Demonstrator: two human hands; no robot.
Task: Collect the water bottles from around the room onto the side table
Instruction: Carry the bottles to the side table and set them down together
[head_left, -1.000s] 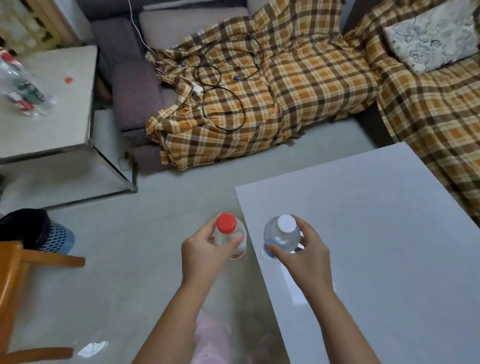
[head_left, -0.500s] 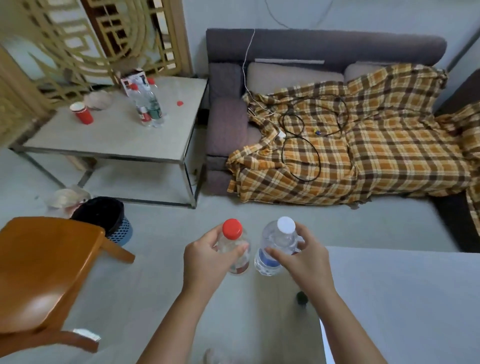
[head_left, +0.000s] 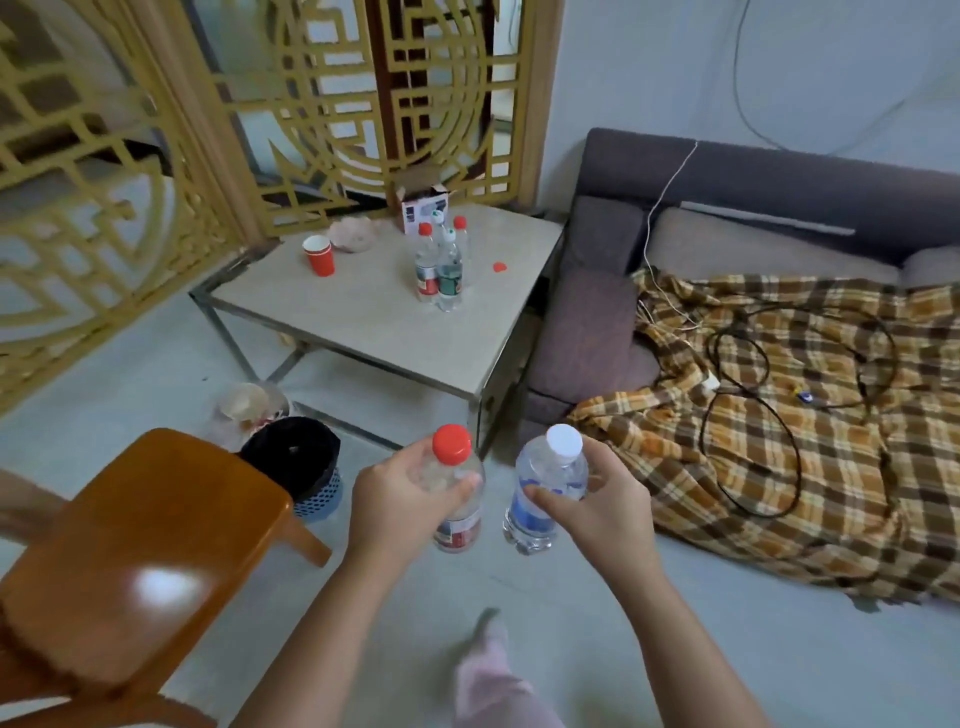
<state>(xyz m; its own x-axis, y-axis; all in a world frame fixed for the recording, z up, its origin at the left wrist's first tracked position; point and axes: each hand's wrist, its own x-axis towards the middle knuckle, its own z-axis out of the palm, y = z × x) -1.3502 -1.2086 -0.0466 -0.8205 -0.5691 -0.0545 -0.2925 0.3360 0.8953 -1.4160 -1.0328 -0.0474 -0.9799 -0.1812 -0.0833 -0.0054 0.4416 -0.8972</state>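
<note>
- Currently, head view: left hand (head_left: 395, 499) is gripping red-capped bottle (head_left: 460, 519), fingers curled round its shoulder. Right hand (head_left: 602, 514) is gripping white-capped bottle (head_left: 545, 483) the same way.
- Both bottles are hanging roughly upright over the floor, just beside each other. Can't tell if they're touching.
- Side table (head_left: 363, 322) is standing ahead, well apart from the hands, next to the sofa (head_left: 597, 332) arm.
- Cluster of bottles (head_left: 439, 265) is already standing near the table's middle, w/ red paper cup (head_left: 318, 254), loose red cap (head_left: 500, 267) and small box (head_left: 423, 210) around it.
- Wooden chair (head_left: 140, 535) and bin (head_left: 296, 457) are sitting near the table's front-left side, close to the walking line.
- Risks, imo:
  - Both grips are sitting high on thin plastic, so a bottle could slip out en route.
  - Putting two down at once beside the cluster could topple those bottles.
  - A foot could catch the chair leg or bin on approach.
</note>
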